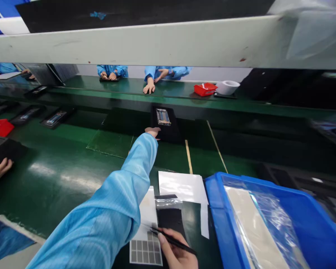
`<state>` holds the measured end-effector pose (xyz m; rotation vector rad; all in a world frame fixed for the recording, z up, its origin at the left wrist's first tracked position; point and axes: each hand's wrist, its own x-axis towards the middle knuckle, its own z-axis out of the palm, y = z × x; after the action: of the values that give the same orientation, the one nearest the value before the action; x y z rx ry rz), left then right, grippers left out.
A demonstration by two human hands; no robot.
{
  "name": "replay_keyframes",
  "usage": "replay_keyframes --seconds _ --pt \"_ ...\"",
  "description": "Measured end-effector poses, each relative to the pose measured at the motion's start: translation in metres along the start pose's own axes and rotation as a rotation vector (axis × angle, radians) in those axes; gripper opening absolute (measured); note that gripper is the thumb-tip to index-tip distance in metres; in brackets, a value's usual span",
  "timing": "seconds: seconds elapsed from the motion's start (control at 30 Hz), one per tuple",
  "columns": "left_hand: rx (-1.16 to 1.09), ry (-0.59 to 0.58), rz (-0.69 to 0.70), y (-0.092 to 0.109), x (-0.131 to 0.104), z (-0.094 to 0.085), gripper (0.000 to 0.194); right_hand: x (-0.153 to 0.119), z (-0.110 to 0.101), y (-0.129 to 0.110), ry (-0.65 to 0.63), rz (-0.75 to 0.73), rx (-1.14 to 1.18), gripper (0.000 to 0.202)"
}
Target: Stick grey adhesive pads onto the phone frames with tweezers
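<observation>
- Glossy green worktop (53,160) in the head view, scuffed and light-streaked, beneath a painted pale beam (128,45) with small reddish marks.
- Beyond the near surface, a dark lane with a matt black holder (172,132) and, on top, a rectangular device (162,116) with a silvery rim and copper-toned inner parts.
- At the holder's near left side, the left hand (152,132), at the end of a creased light-blue sleeve (109,194); fingers mostly hidden, grip or spread impossible to tell.
- In the right hand (179,250), slim black tweezers (176,243), pinched between thumb and fingers, with fine tips near a white-backed sheet of grey rectangles (145,252).
- Close by, smooth white paper (182,185), a narrow white slip (204,220), shiny clear film (168,203) and a flat black sheet (170,220).
- To the right, a blue plastic bin (217,194), holding a long off-white piece (254,220) and crinkled clear plastic (280,216).
- Farther back, a red tray (204,89) with something white inside, beside a round white object (227,87).
- Leftward, more dark holders (54,118) with devices, a second red container (0,127), and another person's hand (0,171) under a black block (4,149).
</observation>
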<state>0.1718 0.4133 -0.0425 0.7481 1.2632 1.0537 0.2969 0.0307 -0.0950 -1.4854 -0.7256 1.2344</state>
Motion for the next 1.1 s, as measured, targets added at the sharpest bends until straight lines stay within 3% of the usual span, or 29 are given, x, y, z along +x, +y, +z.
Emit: replay_keyframes --seconds 0.07,0.13,0.2,0.27,0.4,0.47,0.53,0.63,0.73,0.8,0.87,0.97,1.03,1.1 --pt "0.03 0.03 -0.045 -0.006 -0.005 -0.009 0.039 -0.002 -0.006 -0.002 -0.034 0.012 -0.042 0.036" --pt "0.041 0.034 -0.079 -0.006 -0.012 -0.032 0.038 -0.005 -0.011 -0.001 -0.018 0.002 -0.072 0.034" --pt "0.054 -0.001 -0.107 -0.003 -0.021 -0.072 0.035 -0.005 -0.015 0.002 0.028 -0.025 -0.074 0.034" --pt "0.072 -0.064 -0.13 0.004 -0.034 -0.122 0.03 -0.003 -0.015 0.004 0.044 -0.046 -0.036 0.033" --pt "0.14 -0.172 -0.196 0.02 -0.075 -0.219 0.047 0.004 -0.003 -0.002 -0.049 -0.025 0.047 0.03" --pt "0.185 -0.209 -0.259 0.028 -0.096 -0.252 0.054 0.004 0.005 -0.008 -0.099 -0.011 0.038 0.03" --pt "0.275 -0.319 -0.36 0.035 -0.109 -0.272 0.057 0.001 0.012 -0.012 -0.132 -0.009 0.02 0.032" --pt "0.511 -0.656 -0.557 0.037 -0.112 -0.276 0.054 -0.008 0.015 -0.011 -0.147 -0.003 -0.004 0.032" --pt "0.719 -0.94 -0.617 0.024 -0.099 -0.254 0.047 -0.019 0.014 -0.004 -0.125 0.017 -0.025 0.032" --pt "0.845 -0.977 -0.528 0.009 -0.087 -0.232 0.048 -0.027 0.013 0.001 -0.099 0.03 -0.029 0.032" --pt "0.944 -0.94 -0.436 -0.006 -0.076 -0.207 0.049 -0.034 0.012 0.004 -0.07 0.04 -0.031 0.031" --pt "1.024 -0.926 -0.389 -0.021 -0.068 -0.178 0.046 -0.043 0.009 0.006 -0.02 0.034 -0.046 0.028" --pt "1.071 -0.934 -0.35 -0.024 -0.074 -0.166 0.047 -0.046 0.006 0.007 0.012 0.006 -0.085 0.026" --pt "1.102 -0.891 -0.203 -0.025 -0.096 -0.157 0.047 -0.045 0.002 0.006 0.01 -0.06 -0.164 0.022"
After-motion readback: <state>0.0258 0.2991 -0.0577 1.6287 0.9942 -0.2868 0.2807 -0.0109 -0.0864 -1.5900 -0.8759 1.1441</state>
